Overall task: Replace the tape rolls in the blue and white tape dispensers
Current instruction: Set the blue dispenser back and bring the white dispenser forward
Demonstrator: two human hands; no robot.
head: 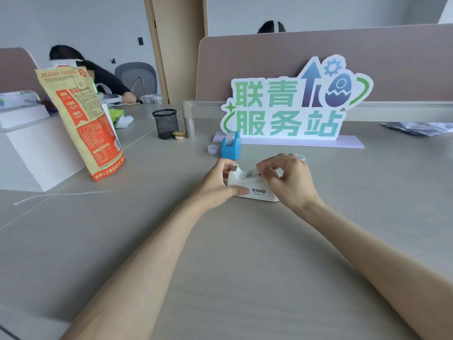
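Both hands are on the white tape dispenser (pixel 250 186), which sits flat on the grey table (pixel 220 253) pretty much dead centre, with the "VIVID" logo on the side facing the camera.

Left hand (pixel 221 184) is wrapped around the cutter end of it: thumb pressed along the near side just left of the logo, fingers curled over the top by the little metal blade. So it's partly closed, clamping the body in place. Right hand (pixel 286 182) comes in over the other end where the roll cradle is. Fingers are bent and pinched down toward the cradle, thumb and forefinger close together. They look like they're on something small and pale there, but I honestly can't tell if it's a tape end, the core or just the dispenser's edge. Too blurry and the fingers cover it.

Just behind the right hand's knuckles there's a clear tape roll (pixel 301 157) lying on the table, mostly hidden by the hand.

Blue tape dispenser (pixel 231 146) stands upright a bit further back, just beyond the left hand, not touched by anything. It has a pale roll seated in it. A small white ring-shaped core (pixel 212 149) sits just to its left on the table.

Behind all that is a big standing sign (pixel 291 106) with green characters. Off to the left there's an orange and tan bag (pixel 83 119) standing up and a black mesh pen cup (pixel 166 123).
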